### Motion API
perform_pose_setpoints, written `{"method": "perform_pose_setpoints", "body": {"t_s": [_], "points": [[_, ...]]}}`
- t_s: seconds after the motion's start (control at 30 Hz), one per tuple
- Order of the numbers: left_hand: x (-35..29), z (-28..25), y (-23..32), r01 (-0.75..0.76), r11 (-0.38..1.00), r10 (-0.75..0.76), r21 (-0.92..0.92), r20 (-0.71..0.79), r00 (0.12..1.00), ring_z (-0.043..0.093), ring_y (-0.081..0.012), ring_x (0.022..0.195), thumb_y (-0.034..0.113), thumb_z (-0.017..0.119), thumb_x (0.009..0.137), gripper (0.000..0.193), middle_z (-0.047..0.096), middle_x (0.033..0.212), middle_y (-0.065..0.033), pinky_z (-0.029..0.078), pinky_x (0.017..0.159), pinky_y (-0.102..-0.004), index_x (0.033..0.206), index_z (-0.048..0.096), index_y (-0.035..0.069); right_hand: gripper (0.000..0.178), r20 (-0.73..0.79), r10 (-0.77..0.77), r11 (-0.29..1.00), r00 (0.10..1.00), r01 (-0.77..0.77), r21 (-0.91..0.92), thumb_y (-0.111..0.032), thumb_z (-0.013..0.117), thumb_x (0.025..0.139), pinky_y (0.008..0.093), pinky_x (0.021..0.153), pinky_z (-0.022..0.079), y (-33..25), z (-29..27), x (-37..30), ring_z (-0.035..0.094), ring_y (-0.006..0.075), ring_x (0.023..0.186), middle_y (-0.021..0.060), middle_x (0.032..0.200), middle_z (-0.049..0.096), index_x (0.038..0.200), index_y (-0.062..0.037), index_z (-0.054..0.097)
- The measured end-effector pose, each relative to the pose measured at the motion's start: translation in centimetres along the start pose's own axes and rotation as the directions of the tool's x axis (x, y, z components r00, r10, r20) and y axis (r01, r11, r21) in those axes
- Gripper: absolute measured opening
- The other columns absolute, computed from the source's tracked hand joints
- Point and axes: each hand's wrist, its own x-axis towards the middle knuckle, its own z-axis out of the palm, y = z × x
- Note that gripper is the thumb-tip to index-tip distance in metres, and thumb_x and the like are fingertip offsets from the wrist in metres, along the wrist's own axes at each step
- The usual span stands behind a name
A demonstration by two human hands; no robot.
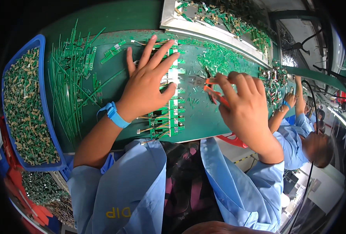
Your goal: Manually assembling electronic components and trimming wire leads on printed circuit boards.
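Observation:
My left hand lies flat with fingers spread over a row of small green circuit boards on the green work surface. Thin wires with white connectors stick out from the boards' left side. A blue wrist strap circles my left wrist. To the right of the row, my right hand is closed around a pair of cutting pliers with orange-red handles. Their metal jaws point left, toward the boards, and are blurred. Small green offcuts are scattered beyond the pliers.
Long green strips lie in a heap to the left. Beside them, a blue bin holds many small board pieces. A metal-edged tray with boards stands at the back. On the right, a co-worker sits near piled parts.

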Motion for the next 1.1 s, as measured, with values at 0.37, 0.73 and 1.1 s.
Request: {"method": "perform_pose_setpoints", "body": {"t_s": [0.37, 0.73, 1.1], "points": [[-0.1, 0.3, -0.1, 0.004, 1.0, -0.004, 0.007, -0.012, 1.0, 0.019, -0.0368, 0.174, 0.02, 0.077, 0.088, 0.067, 0.041, 0.181, -0.0045, 0.002, 0.126, -0.086, 0.153, 0.064, 0.012, 0.037, 0.052, -0.076, 0.992, 0.996, 0.081, -0.094, -0.022, 0.079, 0.094, 0.04, 0.089, 0.047, -1.9, 1.7, 1.4, 0.06, 0.026, 0.097, 0.0081, 0.111, 0.063, 0.128, -0.0084, 0.073], [-0.2, -0.7, -0.4, 0.008, 1.0, -0.009, 0.017, 0.075, 0.997, 0.015, -0.0359, 0.175, 0.024, 0.081, 0.084, 0.079, 0.037, 0.184, -0.0034, 0.0, 0.128, -0.0833, 0.16, 0.059, 0.016, 0.043, 0.034, -0.045, 0.993, 0.998, 0.048, -0.11, -0.021, 0.082, 0.089, 0.0383, 0.092, 0.047, -1.2, -0.4, -1.6, 0.062, 0.0253, 0.1, 0.0079, 0.118, 0.065, 0.131, -0.0108, 0.074], [-0.4, -0.3, -0.8, -0.022, 1.0, 0.021, 0.011, 0.06, 0.998, 0.014, -0.0362, 0.175, 0.027, 0.085, 0.081, 0.081, 0.035, 0.184, -0.0037, 0.005, 0.124, -0.0885, 0.157, 0.061, 0.013, 0.039, 0.108, -0.112, 0.985, 0.988, 0.124, -0.117, -0.018, 0.077, 0.093, 0.0386, 0.094, 0.048, -3.9, 0.4, -2.2, 0.063, 0.0231, 0.105, 0.0067, 0.12, 0.066, 0.131, -0.0093, 0.074]]}}
